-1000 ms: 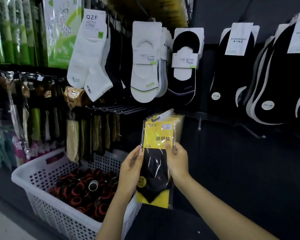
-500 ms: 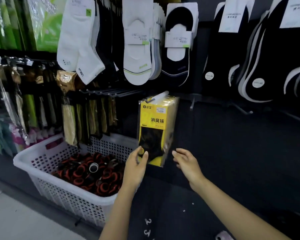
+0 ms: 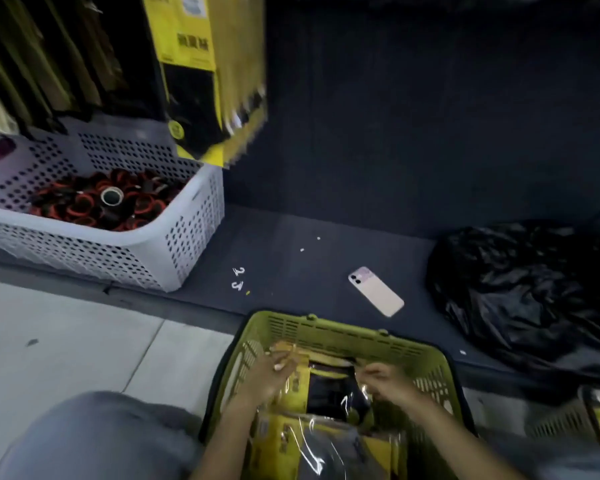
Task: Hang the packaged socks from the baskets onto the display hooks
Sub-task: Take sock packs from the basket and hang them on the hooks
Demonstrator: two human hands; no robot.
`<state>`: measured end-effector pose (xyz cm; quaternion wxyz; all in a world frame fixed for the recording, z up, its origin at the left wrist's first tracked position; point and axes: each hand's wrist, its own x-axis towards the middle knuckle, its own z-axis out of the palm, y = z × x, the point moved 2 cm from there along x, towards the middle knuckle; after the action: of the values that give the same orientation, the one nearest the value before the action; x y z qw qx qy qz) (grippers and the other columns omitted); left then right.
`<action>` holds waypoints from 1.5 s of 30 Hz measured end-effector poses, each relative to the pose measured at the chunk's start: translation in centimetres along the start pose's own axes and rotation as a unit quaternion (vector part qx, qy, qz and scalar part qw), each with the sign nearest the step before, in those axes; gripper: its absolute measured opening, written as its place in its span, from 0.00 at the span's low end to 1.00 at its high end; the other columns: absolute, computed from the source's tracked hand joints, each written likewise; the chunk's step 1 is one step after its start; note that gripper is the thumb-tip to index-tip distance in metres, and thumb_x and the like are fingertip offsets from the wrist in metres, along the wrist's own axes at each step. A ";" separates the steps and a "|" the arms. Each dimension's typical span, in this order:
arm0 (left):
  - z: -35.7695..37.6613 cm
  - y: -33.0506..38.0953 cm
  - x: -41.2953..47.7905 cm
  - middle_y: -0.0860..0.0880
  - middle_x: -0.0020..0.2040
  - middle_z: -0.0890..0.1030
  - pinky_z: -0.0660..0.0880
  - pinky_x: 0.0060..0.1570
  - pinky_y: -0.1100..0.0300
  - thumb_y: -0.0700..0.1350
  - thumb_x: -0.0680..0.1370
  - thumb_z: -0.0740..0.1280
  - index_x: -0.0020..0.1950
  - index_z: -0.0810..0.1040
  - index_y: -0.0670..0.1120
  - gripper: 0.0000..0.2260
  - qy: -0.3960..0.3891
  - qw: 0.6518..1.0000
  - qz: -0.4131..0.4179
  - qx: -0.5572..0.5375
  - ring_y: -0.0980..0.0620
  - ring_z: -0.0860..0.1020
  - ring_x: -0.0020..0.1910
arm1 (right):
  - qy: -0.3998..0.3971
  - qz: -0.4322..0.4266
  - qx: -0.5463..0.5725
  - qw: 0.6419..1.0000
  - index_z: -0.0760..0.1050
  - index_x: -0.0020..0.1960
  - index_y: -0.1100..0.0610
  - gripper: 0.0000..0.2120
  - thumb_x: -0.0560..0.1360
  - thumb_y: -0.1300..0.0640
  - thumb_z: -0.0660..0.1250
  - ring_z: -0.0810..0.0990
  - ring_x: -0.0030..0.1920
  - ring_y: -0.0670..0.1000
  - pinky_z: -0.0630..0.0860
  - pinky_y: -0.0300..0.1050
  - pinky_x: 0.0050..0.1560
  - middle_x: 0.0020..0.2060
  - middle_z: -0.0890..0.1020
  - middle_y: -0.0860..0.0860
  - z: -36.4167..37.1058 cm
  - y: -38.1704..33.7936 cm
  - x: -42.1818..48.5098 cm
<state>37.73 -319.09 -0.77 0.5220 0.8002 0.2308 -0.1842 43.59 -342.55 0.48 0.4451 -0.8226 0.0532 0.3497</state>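
Observation:
A green basket (image 3: 329, 332) stands on the floor right below me, filled with yellow-and-black sock packs (image 3: 326, 445) in clear wrap. My left hand (image 3: 269, 374) pinches the top edge of an upright sock pack (image 3: 328, 389) at the basket's far end. My right hand (image 3: 387, 381) curls its fingers on that pack's other top corner. Motion blurs both hands. A stack of the same yellow packs (image 3: 205, 64) hangs from a hook at the top of the view, swaying and blurred.
At the left, a white perforated basket (image 3: 194, 216) holds red-and-black rolled items. A pink phone (image 3: 376, 291) lies on the dark shelf base, and a black plastic bag (image 3: 523, 289) sits to its right. Another basket (image 3: 565, 419) shows at the lower right. My grey-clad knee (image 3: 94, 438) fills the lower left.
Both hands let go of the pack hung on the hook and dropped into the green basket. My view swung from the display wall down to the floor.

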 end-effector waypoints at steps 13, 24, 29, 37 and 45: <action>2.0 -6.8 -4.0 0.47 0.56 0.81 0.74 0.59 0.53 0.56 0.75 0.69 0.60 0.78 0.47 0.18 -0.080 0.983 -0.094 0.134 0.48 0.78 0.57 | -0.159 -0.085 -0.250 0.951 0.79 0.58 0.58 0.19 0.70 0.52 0.75 0.79 0.54 0.51 0.75 0.45 0.55 0.54 0.82 0.53 5.5 4.4 0.1; 1.9 -4.2 -4.0 0.49 0.52 0.82 0.76 0.54 0.56 0.52 0.70 0.76 0.56 0.79 0.46 0.18 0.034 0.999 -0.007 0.039 0.49 0.79 0.54 | -0.209 -0.108 -0.267 0.935 0.76 0.41 0.54 0.09 0.73 0.50 0.72 0.76 0.41 0.47 0.73 0.40 0.42 0.40 0.78 0.51 4.8 2.1 -0.5; -1.6 2.4 -4.0 0.51 0.65 0.70 0.67 0.63 0.62 0.50 0.64 0.80 0.72 0.63 0.46 0.42 0.186 0.969 0.011 -0.161 0.56 0.70 0.63 | -0.069 -0.143 0.026 0.987 0.81 0.49 0.54 0.07 0.72 0.53 0.73 0.81 0.40 0.41 0.75 0.33 0.40 0.40 0.85 0.44 0.5 -4.2 -2.3; -10.8 16.4 -5.9 0.47 0.54 0.84 0.78 0.47 0.59 0.55 0.67 0.72 0.61 0.78 0.45 0.25 -0.010 0.949 0.184 -0.256 0.50 0.83 0.51 | -0.048 -0.272 0.228 0.934 0.81 0.51 0.54 0.11 0.71 0.51 0.72 0.85 0.46 0.51 0.80 0.37 0.40 0.46 0.86 0.51 -1.8 -19.4 -6.2; -22.0 24.7 -8.9 0.56 0.55 0.83 0.76 0.50 0.64 0.56 0.67 0.72 0.63 0.76 0.52 0.25 0.112 0.897 0.349 -0.248 0.57 0.81 0.54 | 0.081 -0.465 0.266 0.840 0.78 0.55 0.52 0.12 0.72 0.57 0.72 0.81 0.47 0.42 0.78 0.35 0.47 0.46 0.84 0.45 -3.5 -35.2 -9.1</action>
<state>45.42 -309.03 31.05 0.7046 0.6897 0.0323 0.1636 52.65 -326.27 31.89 0.7514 -0.6260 -0.2086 0.0057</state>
